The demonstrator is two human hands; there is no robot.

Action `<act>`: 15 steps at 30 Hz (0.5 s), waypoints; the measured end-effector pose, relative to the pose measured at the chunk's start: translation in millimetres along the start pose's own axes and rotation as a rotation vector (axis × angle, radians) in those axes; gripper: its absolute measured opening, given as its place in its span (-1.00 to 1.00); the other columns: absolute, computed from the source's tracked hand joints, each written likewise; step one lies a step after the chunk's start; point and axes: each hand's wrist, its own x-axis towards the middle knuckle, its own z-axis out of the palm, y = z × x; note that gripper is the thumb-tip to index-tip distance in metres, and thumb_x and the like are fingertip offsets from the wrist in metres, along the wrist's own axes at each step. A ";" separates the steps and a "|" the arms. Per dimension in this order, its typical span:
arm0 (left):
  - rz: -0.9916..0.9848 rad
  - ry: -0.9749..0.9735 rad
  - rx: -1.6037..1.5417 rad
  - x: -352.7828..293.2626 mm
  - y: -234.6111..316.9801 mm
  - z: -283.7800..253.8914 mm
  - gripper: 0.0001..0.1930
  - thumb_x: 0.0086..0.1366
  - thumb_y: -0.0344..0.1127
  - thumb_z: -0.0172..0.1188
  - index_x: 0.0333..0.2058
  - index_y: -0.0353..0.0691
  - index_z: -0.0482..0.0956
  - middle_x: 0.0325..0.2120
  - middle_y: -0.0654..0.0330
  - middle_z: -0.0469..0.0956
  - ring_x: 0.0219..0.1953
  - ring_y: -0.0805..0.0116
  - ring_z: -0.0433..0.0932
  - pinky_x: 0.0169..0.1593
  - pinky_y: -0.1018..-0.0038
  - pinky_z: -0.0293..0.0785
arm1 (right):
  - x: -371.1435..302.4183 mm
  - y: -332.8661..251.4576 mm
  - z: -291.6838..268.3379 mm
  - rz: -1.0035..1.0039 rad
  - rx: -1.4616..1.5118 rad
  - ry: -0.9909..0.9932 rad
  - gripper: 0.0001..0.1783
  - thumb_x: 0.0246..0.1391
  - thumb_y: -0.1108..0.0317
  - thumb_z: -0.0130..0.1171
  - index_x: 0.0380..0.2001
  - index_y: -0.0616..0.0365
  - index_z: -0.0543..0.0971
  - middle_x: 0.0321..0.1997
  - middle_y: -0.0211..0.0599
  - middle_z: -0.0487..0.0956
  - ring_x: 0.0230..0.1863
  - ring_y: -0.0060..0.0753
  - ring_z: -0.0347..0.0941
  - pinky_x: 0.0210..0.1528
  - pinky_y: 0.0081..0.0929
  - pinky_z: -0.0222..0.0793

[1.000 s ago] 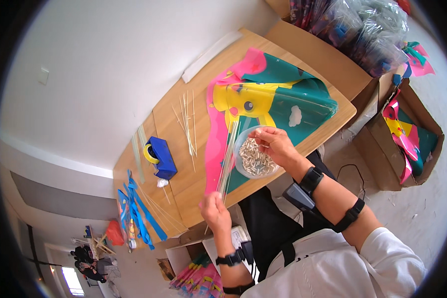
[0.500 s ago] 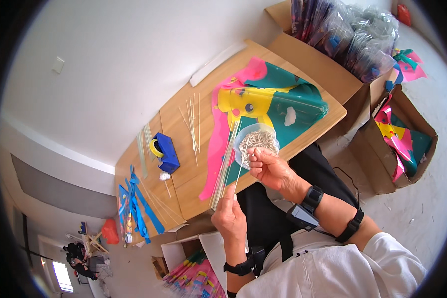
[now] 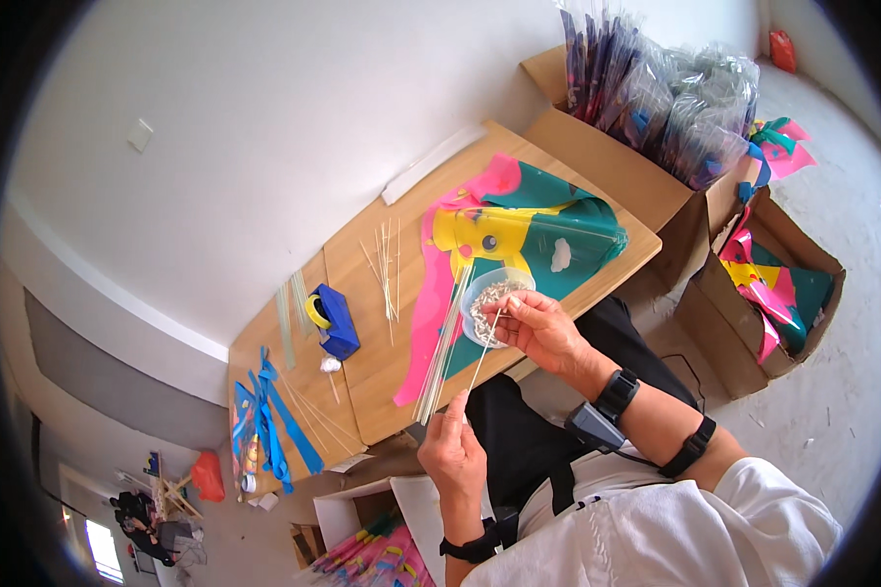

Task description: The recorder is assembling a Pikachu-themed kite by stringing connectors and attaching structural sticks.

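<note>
A thin pale rod (image 3: 481, 361) runs between my two hands near the table's front edge. My left hand (image 3: 452, 455) has its lower end pinched at the fingertips. My right hand (image 3: 548, 338) is closed with thumb and forefinger at the upper end, beside a clear plastic bowl (image 3: 468, 292) of small whitish pieces (image 3: 487, 303); whether one piece sits in those fingers is hidden. Left of the bowl lies a bundle of thin rods (image 3: 444, 342). Beneath both spreads a pink, green and yellow printed sheet (image 3: 507, 210) with a cartoon face.
Further left on the wooden table (image 3: 372, 377) are a blue tape dispenser (image 3: 337, 331), loose sticks (image 3: 386, 279) and blue strips (image 3: 266, 411). Cardboard boxes stand right, one with plastic-wrapped goods (image 3: 656, 108), one with printed sheets (image 3: 768, 293). Another open box (image 3: 401, 499) sits below the table.
The view has shifted slightly. My right hand has turned a little over the bowl, its fingers opening slightly around the rod's upper end. My left hand keeps the lower end.
</note>
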 end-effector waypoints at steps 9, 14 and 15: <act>-0.014 0.014 0.050 -0.6 1.9 8.6 -0.58 0.06 -0.66 0.11 -0.09 -0.12 0.58 -0.63 0.13 0.34 -0.61 0.17 0.42 -0.52 0.33 0.35 | 8.8 9.1 -29.9 0.019 0.045 -0.117 -0.77 0.22 0.47 -0.03 -0.11 0.30 0.50 -0.34 -0.31 0.53 -0.38 -0.55 0.42 -0.27 -0.61 0.42; -0.044 -0.052 0.053 -2.8 -0.3 17.3 -0.57 0.07 -0.66 0.10 -0.08 -0.11 0.57 -0.64 0.14 0.31 -0.62 0.18 0.40 -0.53 0.33 0.33 | 10.1 11.4 -43.4 0.001 -0.062 -0.085 -0.76 0.15 0.51 0.06 -0.10 0.30 0.51 -0.36 -0.33 0.56 -0.40 -0.58 0.46 -0.28 -0.64 0.46; -0.040 -0.053 0.057 -1.5 -0.5 18.6 -0.56 0.07 -0.67 0.10 -0.08 -0.11 0.57 -0.64 0.14 0.31 -0.62 0.18 0.40 -0.54 0.33 0.33 | 10.9 11.5 -44.0 -0.001 -0.080 -0.074 -0.76 0.13 0.51 0.08 -0.11 0.30 0.52 -0.37 -0.33 0.57 -0.41 -0.58 0.47 -0.28 -0.64 0.47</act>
